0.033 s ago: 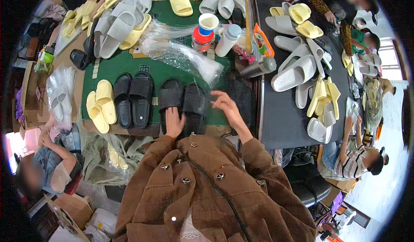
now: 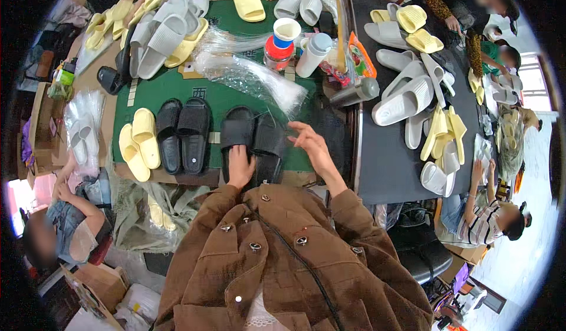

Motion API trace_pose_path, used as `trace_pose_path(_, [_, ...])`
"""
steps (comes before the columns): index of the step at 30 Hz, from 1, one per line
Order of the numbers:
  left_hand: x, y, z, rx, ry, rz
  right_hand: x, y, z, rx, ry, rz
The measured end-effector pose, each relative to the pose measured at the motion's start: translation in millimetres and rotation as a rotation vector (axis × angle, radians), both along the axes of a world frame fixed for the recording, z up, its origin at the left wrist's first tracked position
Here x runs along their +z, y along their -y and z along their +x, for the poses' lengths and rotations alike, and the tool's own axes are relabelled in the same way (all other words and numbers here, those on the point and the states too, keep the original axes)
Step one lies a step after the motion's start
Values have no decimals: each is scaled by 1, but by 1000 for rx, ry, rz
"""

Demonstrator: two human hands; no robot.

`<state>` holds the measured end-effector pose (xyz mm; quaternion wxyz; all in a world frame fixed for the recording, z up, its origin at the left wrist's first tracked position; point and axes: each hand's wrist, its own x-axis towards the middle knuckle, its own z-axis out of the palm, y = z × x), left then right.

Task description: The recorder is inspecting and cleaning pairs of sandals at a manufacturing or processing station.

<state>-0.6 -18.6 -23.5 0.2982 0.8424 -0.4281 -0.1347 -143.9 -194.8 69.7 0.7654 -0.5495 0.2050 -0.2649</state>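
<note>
Left hand (image 2: 242,169): fingers on the left black slide (image 2: 238,127), at its strap's near edge; from my remote post I cannot tell whether the grip is clenched.
Right hand (image 2: 313,149): fingers half curled, just beside the right black slide (image 2: 269,142); I cannot tell whether this grip pinches film.
Worked pair: two slides, side by side on the green worktop (image 2: 171,86).
Leftward: two more black slides (image 2: 196,115), then two yellow slides (image 2: 144,127).
Beyond: one film heap (image 2: 277,89), one red jar (image 2: 278,55), one white bottle (image 2: 312,58).
</note>
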Motion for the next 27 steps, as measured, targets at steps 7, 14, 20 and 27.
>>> trace_pose_path(7, [-16, -2, -3, -148, 140, 74, 30, 9, -15, 198, 246, 671])
trace_pose_path(14, [-23, 1, -3, -112, 191, 159, 33, 17, -66, -82, -411, -79])
trace_pose_path(20, [-24, 19, 2, 2, 177, 176, 46, 14, -78, -271, -143, 8])
trace_pose_path(27, [13, 11, 13, 136, 251, -78, 42, 50, -138, -500, 167, 322])
